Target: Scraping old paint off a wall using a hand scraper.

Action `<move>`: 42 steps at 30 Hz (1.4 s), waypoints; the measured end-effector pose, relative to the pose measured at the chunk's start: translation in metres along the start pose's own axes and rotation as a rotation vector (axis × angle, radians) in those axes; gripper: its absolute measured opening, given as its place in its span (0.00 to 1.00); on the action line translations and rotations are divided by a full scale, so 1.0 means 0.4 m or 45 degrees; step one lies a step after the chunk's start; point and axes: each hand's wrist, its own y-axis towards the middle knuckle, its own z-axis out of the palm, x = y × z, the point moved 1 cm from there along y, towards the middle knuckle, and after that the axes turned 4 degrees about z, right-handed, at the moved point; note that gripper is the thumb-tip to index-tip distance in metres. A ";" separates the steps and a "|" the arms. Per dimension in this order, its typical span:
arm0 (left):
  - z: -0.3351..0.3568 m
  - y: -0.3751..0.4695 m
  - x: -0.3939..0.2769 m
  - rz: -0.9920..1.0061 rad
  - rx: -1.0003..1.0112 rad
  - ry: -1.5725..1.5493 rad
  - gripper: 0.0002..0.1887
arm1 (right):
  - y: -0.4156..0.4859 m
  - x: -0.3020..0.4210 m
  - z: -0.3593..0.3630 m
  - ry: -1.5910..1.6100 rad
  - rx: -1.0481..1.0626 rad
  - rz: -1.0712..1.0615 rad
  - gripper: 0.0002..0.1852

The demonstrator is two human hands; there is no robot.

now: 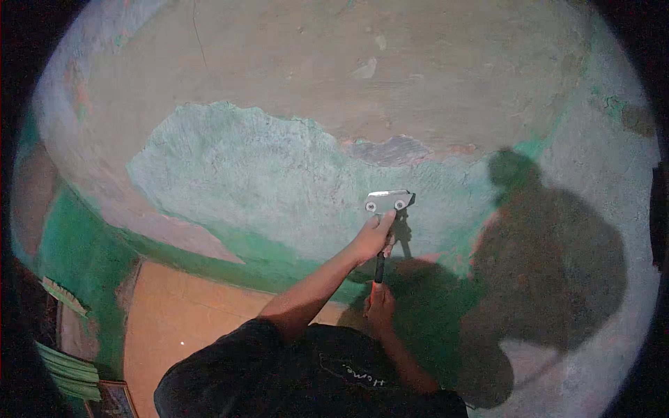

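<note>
A long-handled scraper (388,199) with a wide metal head and two round fasteners lies against the wall's light green, worn paint (272,172). My left hand (375,236) grips it just below the head, its thumb pointing up towards the blade. Lower down, my right hand (380,303) is closed around the orange and black handle (379,269). Above the blade, bare grey-brown plaster (324,62) meets the green paint along a ragged edge. A darker grey patch (392,150) shows at that edge.
A large shadow (554,261) falls on the wall at the right. Dark green paint (261,251) runs along the wall's lower part, above an orange tiled floor (193,303). A green pleated cloth (70,371) and a framed object (112,399) are at the lower left.
</note>
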 end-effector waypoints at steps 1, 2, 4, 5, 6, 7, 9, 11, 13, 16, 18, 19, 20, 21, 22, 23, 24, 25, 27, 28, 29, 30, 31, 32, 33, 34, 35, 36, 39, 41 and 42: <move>0.005 -0.004 -0.003 -0.020 -0.017 -0.033 0.26 | -0.001 0.004 0.000 0.002 -0.002 0.002 0.23; 0.006 -0.003 -0.010 -0.023 -0.016 -0.032 0.26 | -0.001 0.012 -0.001 -0.036 -0.014 -0.064 0.23; 0.011 -0.003 -0.022 -0.042 -0.059 -0.064 0.25 | -0.008 0.028 -0.006 -0.079 -0.021 -0.124 0.23; 0.008 -0.001 -0.015 -0.045 -0.063 -0.068 0.25 | -0.010 0.036 -0.006 -0.071 -0.021 -0.124 0.23; 0.006 0.005 -0.011 -0.032 -0.036 -0.074 0.25 | -0.008 0.040 -0.010 -0.063 -0.025 -0.129 0.23; 0.006 0.010 -0.005 -0.018 -0.010 -0.081 0.25 | -0.004 0.025 -0.015 -0.066 -0.024 -0.130 0.23; 0.016 0.001 0.009 -0.016 -0.031 -0.093 0.26 | 0.004 0.001 -0.017 -0.078 -0.041 -0.110 0.23; 0.016 0.004 0.010 -0.015 -0.051 -0.102 0.26 | 0.005 -0.006 -0.026 -0.089 -0.034 -0.094 0.23; 0.019 -0.007 -0.019 0.012 -0.009 -0.018 0.29 | -0.009 0.014 -0.022 -0.100 -0.018 -0.064 0.23; 0.019 -0.002 -0.065 0.054 0.063 0.011 0.30 | -0.017 0.055 -0.012 -0.070 -0.051 -0.104 0.23; 0.013 0.003 -0.034 0.045 0.027 0.037 0.29 | -0.020 0.077 -0.010 -0.171 -0.125 -0.038 0.24; 0.010 0.004 -0.016 0.040 -0.003 0.066 0.29 | -0.012 0.039 -0.016 -0.173 -0.121 -0.036 0.24; 0.025 0.011 0.000 0.047 0.017 0.067 0.29 | 0.013 -0.016 -0.033 -0.175 -0.120 -0.158 0.23; 0.030 0.006 0.013 0.025 -0.028 -0.009 0.28 | 0.024 -0.024 -0.035 -0.178 -0.100 -0.278 0.23; 0.032 0.009 0.021 0.002 -0.072 -0.087 0.27 | 0.028 -0.036 -0.041 -0.178 -0.103 -0.284 0.23; 0.029 0.020 0.024 0.007 -0.067 -0.086 0.27 | 0.029 -0.050 -0.045 -0.145 -0.080 -0.201 0.23; 0.020 0.017 0.020 0.019 -0.044 -0.080 0.27 | 0.020 -0.051 -0.041 -0.111 -0.046 -0.106 0.23; 0.015 0.011 0.017 0.028 -0.020 -0.076 0.26 | 0.010 -0.026 -0.035 -0.113 -0.040 -0.096 0.23; 0.011 0.016 0.003 0.043 -0.011 -0.095 0.25 | 0.009 0.021 -0.028 -0.149 -0.067 -0.149 0.23; 0.013 0.017 -0.002 0.067 0.005 -0.111 0.25 | 0.014 0.005 -0.033 -0.150 -0.070 -0.145 0.23; 0.013 0.013 0.003 0.064 0.007 -0.113 0.25 | 0.024 -0.017 -0.036 -0.163 -0.084 -0.184 0.23; 0.012 0.013 0.005 0.075 0.039 -0.061 0.25 | 0.033 -0.023 -0.040 -0.177 -0.099 -0.229 0.23; 0.013 0.014 0.008 0.086 0.071 -0.009 0.26 | 0.032 -0.031 -0.046 -0.180 -0.102 -0.233 0.23; 0.022 0.016 0.012 0.090 0.075 -0.011 0.26 | 0.030 -0.042 -0.052 -0.177 -0.097 -0.112 0.22; 0.033 0.010 0.010 0.047 -0.026 -0.042 0.27 | 0.024 -0.039 -0.049 -0.173 -0.085 0.013 0.22; 0.039 0.005 0.005 0.004 -0.125 -0.073 0.29 | 0.022 -0.032 -0.047 -0.176 -0.081 0.015 0.22; 0.036 0.006 -0.006 0.003 -0.129 -0.075 0.29 | 0.020 -0.023 -0.045 -0.176 -0.086 -0.061 0.22; 0.030 0.004 -0.023 0.053 -0.069 -0.025 0.30 | 0.004 -0.002 -0.039 -0.178 -0.091 -0.130 0.22; 0.017 -0.002 -0.037 0.100 0.002 0.014 0.32 | -0.018 0.092 -0.012 -0.188 -0.135 -0.179 0.21; 0.025 0.002 -0.029 0.113 0.036 0.006 0.32 | -0.006 0.026 -0.032 -0.253 -0.144 -0.197 0.21; 0.022 0.000 -0.014 0.095 0.010 -0.036 0.30 | 0.000 0.027 -0.028 -0.317 -0.140 -0.211 0.20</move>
